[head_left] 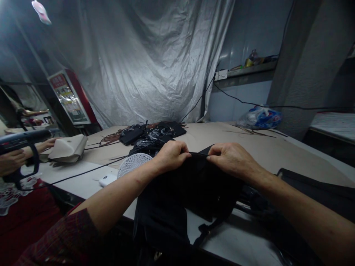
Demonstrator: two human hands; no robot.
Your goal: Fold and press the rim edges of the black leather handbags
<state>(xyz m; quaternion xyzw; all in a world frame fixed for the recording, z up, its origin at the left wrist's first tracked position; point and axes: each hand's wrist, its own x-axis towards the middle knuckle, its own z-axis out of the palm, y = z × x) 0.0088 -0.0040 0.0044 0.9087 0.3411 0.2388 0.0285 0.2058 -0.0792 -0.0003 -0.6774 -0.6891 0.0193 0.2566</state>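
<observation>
A black bag (205,184) hangs between my two hands over the table's near edge. Its top edge is pinched by my left hand (173,155), thumb against curled fingers. A little to the right along the same edge, my right hand (229,157) grips it in a like pinch. Below, a dark strap with a small buckle (205,231) trails onto the white tabletop. The bag's inside and lower folds are too dark to make out. Just left of my left hand stands a white round fan (134,162).
Black bags with clear wrapping (149,135) lie piled beyond my hands, near brown cords. At left, another person holds a heat-gun-like tool (20,147) beside a beige bag (69,147). A black cable (91,170) crosses the table (222,135). Dark flat material (313,188) lies right.
</observation>
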